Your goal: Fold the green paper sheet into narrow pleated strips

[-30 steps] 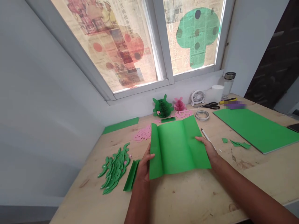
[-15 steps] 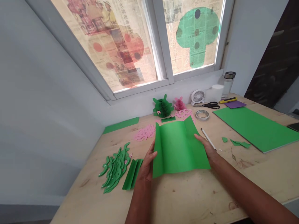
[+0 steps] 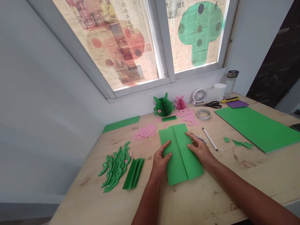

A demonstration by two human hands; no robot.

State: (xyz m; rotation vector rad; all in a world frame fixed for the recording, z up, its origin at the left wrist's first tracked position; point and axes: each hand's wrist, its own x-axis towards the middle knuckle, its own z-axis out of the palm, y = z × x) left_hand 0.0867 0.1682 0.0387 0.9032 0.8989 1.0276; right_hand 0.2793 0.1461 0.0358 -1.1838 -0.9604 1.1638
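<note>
Bright green folded paper sheet [image 3: 180,162] lies flat on the pale wooden tabletop [image 3: 220,190], just beside some pink paper cutouts [image 3: 145,132]. Left hand [image 3: 161,162] and right hand [image 3: 199,148] are both open, pressing down on it, not really gripping anything

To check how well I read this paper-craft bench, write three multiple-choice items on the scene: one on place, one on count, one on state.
1. Where does the pleated green strip lie?
A) beside the green cut-out curls
B) on the large green sheet
C) under the scissors

2. How many honeycomb paper figures stand by the wall?
A) one
B) two
C) four

3. What state is the green sheet under the left hand and right hand in?
A) rolled into a tube
B) folded flat, with a centre seam
C) crumpled in the air

1 A: it lies just beside the curls.
2 B: a green one and a pink one.
3 B: both hands rest on it, the seam showing.
</note>
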